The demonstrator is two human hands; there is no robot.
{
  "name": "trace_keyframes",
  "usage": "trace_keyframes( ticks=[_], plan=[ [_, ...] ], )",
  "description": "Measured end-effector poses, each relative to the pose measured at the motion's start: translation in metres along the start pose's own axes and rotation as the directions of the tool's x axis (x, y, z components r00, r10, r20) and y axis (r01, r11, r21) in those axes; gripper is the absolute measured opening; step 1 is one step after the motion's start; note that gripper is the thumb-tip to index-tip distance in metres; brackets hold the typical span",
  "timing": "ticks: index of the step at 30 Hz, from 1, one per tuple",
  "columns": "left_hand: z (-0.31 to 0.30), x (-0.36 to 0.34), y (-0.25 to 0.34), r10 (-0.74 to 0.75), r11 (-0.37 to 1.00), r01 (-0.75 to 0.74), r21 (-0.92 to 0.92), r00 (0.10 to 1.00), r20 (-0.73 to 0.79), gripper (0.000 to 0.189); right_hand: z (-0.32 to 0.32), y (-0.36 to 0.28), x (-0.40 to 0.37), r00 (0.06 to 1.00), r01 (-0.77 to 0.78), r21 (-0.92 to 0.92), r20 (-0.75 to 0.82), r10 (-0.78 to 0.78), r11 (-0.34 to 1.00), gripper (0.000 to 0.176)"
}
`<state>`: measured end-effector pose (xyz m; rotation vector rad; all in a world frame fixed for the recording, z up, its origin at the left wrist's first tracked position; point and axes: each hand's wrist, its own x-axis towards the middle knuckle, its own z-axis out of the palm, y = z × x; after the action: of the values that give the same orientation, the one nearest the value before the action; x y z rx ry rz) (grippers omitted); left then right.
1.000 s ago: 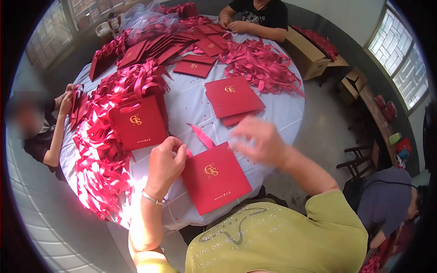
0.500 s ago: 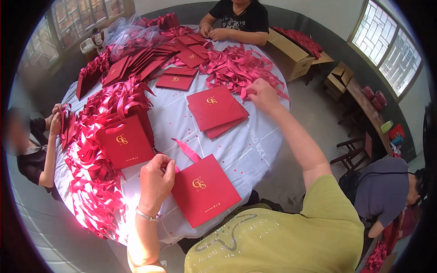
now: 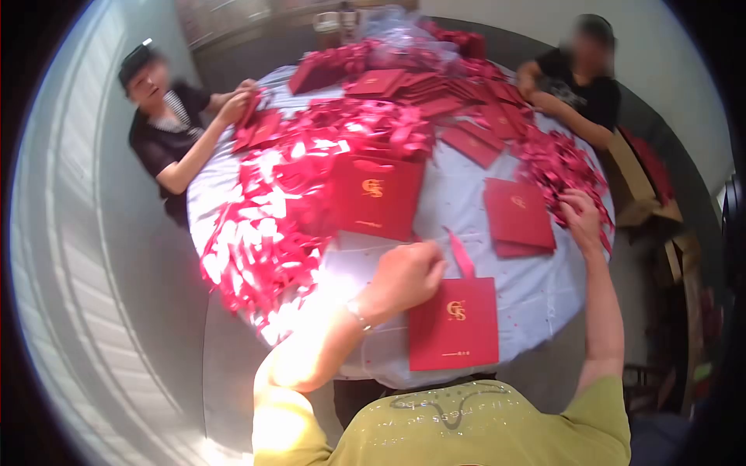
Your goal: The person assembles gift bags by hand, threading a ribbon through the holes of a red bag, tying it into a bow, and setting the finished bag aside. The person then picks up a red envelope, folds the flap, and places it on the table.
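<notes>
tablecloth [image 3: 536, 299] separates red bag [image 3: 454, 334] from right hand [image 3: 584, 221], fingers half-bent at ribbon pile [image 3: 556, 159]; left hand [image 3: 406, 278], fingers curled, near bag's top-left corner; contents of either grasp indeterminable. face: square, gold-lettered.

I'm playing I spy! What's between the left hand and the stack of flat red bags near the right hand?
In the head view, a pink ribbon and some white tablecloth lie between the left hand and that stack.

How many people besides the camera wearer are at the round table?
2: one person at the left edge, handling red bags; a second person at the far right, near the ribbon pile. The dark lower right may hide others.
</notes>
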<state>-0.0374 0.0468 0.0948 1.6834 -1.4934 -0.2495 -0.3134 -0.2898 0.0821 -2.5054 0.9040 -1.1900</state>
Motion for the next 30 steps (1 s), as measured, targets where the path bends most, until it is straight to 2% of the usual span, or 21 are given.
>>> trace_keyframes(
  ticks=[2, 3, 4, 7, 9, 10, 11, 12, 13, 15, 16, 17, 18, 19, 20, 21, 22, 23, 24, 26, 30],
  plan=[
    [0.003, -0.001, -0.002, -0.02, 1.0, 0.02, -0.012, 1.0, 0.024, 0.015, 0.003, 0.008, 0.008, 0.994, -0.101, 0.258, -0.013, 0.108, 0.961, 0.012],
    [0.003, -0.001, -0.001, -0.017, 1.0, 0.018, -0.026, 0.999, 0.04, 0.014, 0.001, 0.006, 0.016, 0.997, -0.039, 0.351, -0.049, 0.06, 0.936, 0.013],
    [0.004, -0.001, -0.002, -0.005, 1.0, 0.005, -0.025, 1.0, 0.028, 0.014, -0.006, -0.009, 0.024, 0.99, -0.088, 0.416, -0.063, 0.126, 0.905, 0.016],
    [0.002, -0.002, -0.004, -0.01, 0.999, 0.011, -0.031, 0.999, 0.04, 0.014, -0.03, -0.055, 0.05, 0.93, -0.143, 0.756, -0.118, 0.347, 0.639, 0.023],
    [0.002, -0.001, -0.005, 0.013, 0.999, -0.013, 0.036, 1.0, 0.011, 0.013, -0.049, -0.086, 0.064, 0.942, 0.038, 0.828, -0.218, 0.257, 0.56, 0.026],
    [0.004, -0.001, -0.008, 0.019, 1.0, -0.019, 0.008, 1.0, -0.001, 0.013, -0.062, -0.091, 0.07, 0.867, 0.185, 0.173, -0.492, -0.078, 0.967, 0.027],
    [0.002, -0.001, -0.005, 0.017, 1.0, -0.017, -0.004, 1.0, 0.002, 0.013, -0.076, -0.096, 0.071, 0.775, 0.183, -0.597, -0.401, -0.488, 0.781, 0.027],
    [0.0, 0.0, -0.001, -0.02, 0.999, 0.021, -0.047, 1.0, 0.024, 0.014, -0.087, -0.128, 0.072, 0.797, 0.242, 0.082, -0.585, -0.15, 0.967, 0.026],
    [0.001, 0.0, -0.002, -0.046, 0.997, 0.048, -0.054, 0.998, 0.042, 0.014, -0.098, -0.157, 0.073, 0.82, 0.259, 0.714, -0.518, 0.243, 0.651, 0.025],
    [-0.001, 0.001, 0.0, -0.062, 0.996, 0.068, -0.064, 0.994, 0.091, 0.015, -0.121, -0.162, 0.065, 0.793, 0.495, 0.562, -0.604, -0.081, 0.663, 0.023],
    [-0.001, 0.001, 0.001, -0.034, 0.996, 0.04, -0.075, 0.996, 0.082, 0.015, -0.12, -0.182, 0.052, 0.756, 0.433, 0.38, -0.647, -0.1, 0.817, 0.019],
    [-0.002, 0.001, 0.005, -0.068, 0.993, 0.078, -0.091, 0.992, 0.103, 0.016, -0.113, -0.198, 0.042, 0.728, 0.407, 0.111, -0.638, -0.249, 0.907, 0.017],
    [-0.003, 0.002, 0.005, -0.062, 0.996, 0.072, -0.06, 0.987, 0.151, 0.018, -0.107, -0.209, 0.025, 0.775, 0.447, -0.07, -0.469, -0.425, 0.892, 0.016],
    [-0.003, 0.001, 0.005, -0.061, 0.996, 0.071, -0.06, 0.986, 0.158, 0.018, -0.104, -0.217, 0.015, 0.793, 0.547, -0.157, -0.216, -0.57, 0.822, 0.019],
    [-0.002, -0.001, 0.006, -0.006, 1.0, 0.01, -0.02, 0.981, 0.194, 0.02, -0.085, -0.228, -0.005, 0.839, 0.538, -0.05, -0.069, -0.54, 0.842, 0.021],
    [-0.001, -0.001, 0.007, 0.05, 0.998, -0.056, 0.018, 0.972, 0.23, 0.023, -0.063, -0.224, -0.021, 0.81, 0.586, 0.041, -0.006, -0.586, 0.809, 0.021],
    [0.001, -0.002, 0.01, 0.053, 0.998, -0.059, 0.019, 0.971, 0.235, 0.023, -0.049, -0.228, -0.049, 0.911, 0.34, 0.189, 0.175, -0.372, 0.921, 0.018],
    [0.002, -0.002, 0.015, 0.076, 0.991, -0.102, 0.086, 0.963, 0.257, 0.024, -0.032, -0.223, -0.067, 0.907, 0.284, 0.273, 0.233, -0.349, 0.919, 0.016],
    [0.004, -0.003, 0.018, 0.095, 0.978, -0.143, 0.152, 0.955, 0.283, 0.026, -0.018, -0.22, -0.086, 0.908, 0.137, 0.337, 0.334, -0.255, 0.932, 0.012],
    [0.01, -0.003, 0.022, 0.096, 0.973, -0.154, 0.174, 0.948, 0.304, 0.029, 0.002, -0.214, -0.112, 0.883, 0.0, 0.456, 0.417, -0.214, 0.89, 0.014],
    [0.025, -0.005, 0.024, 0.093, 0.94, -0.173, 0.293, 0.959, 0.268, 0.034, 0.017, -0.209, -0.13, 0.894, -0.083, 0.473, 0.424, -0.144, 0.877, 0.011]
  ],
)
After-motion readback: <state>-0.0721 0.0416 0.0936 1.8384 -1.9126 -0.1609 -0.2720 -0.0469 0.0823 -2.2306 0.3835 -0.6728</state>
